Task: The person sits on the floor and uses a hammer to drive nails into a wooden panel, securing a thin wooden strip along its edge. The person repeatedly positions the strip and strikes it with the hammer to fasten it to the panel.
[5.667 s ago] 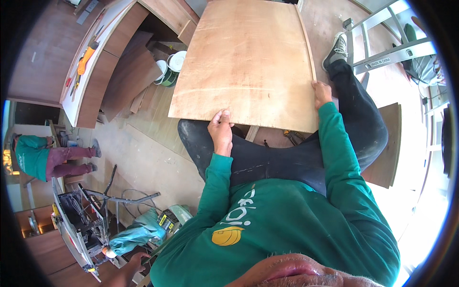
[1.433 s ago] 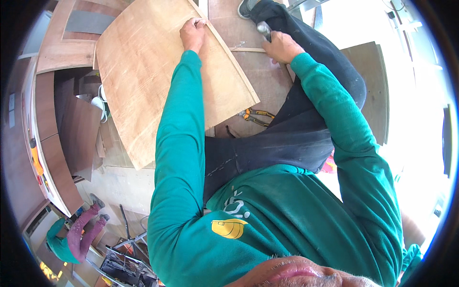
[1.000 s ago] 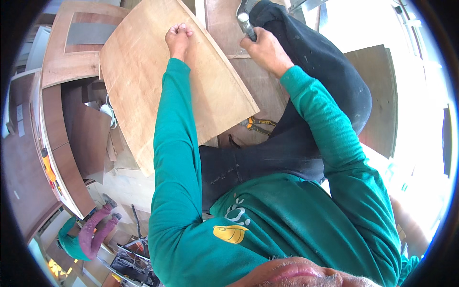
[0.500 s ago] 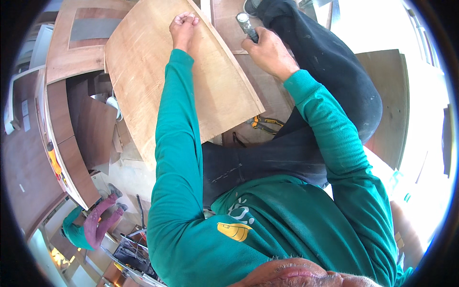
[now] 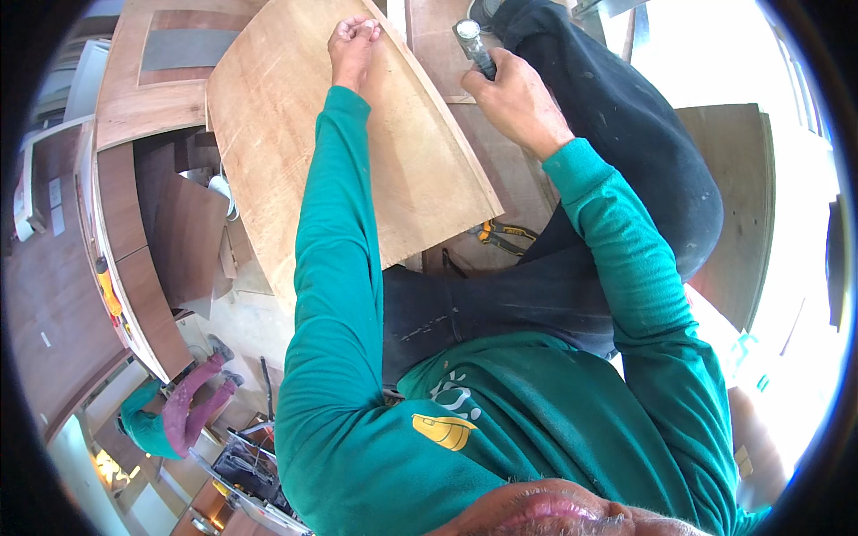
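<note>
My left hand [image 5: 354,45] rests near the far right edge of a pale plywood panel [image 5: 295,125]. Its fingers are closed in a pinch, and whatever they hold is too small to make out. To the right, my right hand [image 5: 523,103] grips a hammer [image 5: 471,41] by its dark handle, the shiny metal head pointing away from me and raised beside the panel. A narrow wooden strip [image 5: 447,125] runs along the panel's right edge. Pliers with yellow and black handles [image 5: 503,238] lie just past the panel's near right corner, by my leg.
My bent leg [image 5: 626,134] is at the right, with leaning plywood sheets [image 5: 737,214] beyond it. At left stand brown cabinet parts [image 5: 161,241] and an orange-handled screwdriver [image 5: 108,288]. Lower left, another person [image 5: 170,415] bends over near an open tool box [image 5: 246,469].
The whole view has shifted slightly, so everything sits a little further right and down. Both hands keep about the same pose; the hammer stays beside the panel.
</note>
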Demonstrator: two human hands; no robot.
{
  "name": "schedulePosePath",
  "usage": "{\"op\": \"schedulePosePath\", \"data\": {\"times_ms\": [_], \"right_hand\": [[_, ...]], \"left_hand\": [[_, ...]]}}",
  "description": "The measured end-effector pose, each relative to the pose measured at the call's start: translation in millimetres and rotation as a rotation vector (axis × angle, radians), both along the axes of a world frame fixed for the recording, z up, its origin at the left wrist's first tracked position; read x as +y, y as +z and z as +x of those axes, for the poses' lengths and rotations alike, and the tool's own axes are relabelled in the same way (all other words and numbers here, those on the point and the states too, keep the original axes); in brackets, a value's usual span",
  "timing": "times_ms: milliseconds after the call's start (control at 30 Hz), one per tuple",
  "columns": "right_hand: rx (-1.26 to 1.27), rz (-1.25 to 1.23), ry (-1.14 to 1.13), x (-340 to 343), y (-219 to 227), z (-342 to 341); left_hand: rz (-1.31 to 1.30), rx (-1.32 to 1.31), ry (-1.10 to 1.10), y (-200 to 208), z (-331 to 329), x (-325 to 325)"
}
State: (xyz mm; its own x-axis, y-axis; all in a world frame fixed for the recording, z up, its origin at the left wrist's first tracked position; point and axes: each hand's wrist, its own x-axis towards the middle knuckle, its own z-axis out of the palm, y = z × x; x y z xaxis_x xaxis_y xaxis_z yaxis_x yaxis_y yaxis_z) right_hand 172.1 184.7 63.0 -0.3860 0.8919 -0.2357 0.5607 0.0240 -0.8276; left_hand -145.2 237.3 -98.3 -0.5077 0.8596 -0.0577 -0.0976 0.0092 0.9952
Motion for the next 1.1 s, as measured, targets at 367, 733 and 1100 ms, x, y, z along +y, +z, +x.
{"op": "schedulePosePath", "data": {"times_ms": [367, 733, 1100], "right_hand": [[0.076, 0.04, -0.02, 5.1, -4.3, 2.4], [0.128, 0.023, -0.092, 8.2, 1.2, 3.7], [0.162, 0.018, -0.108, 7.0, 7.1, 4.3]], "left_hand": [[0.09, -0.197, 0.044, 3.3, -8.8, -12.2], [0.026, -0.208, -0.059, 6.6, -24.0, -5.6], [-0.15, 0.202, -0.085, 13.7, -13.2, 7.3]]}}
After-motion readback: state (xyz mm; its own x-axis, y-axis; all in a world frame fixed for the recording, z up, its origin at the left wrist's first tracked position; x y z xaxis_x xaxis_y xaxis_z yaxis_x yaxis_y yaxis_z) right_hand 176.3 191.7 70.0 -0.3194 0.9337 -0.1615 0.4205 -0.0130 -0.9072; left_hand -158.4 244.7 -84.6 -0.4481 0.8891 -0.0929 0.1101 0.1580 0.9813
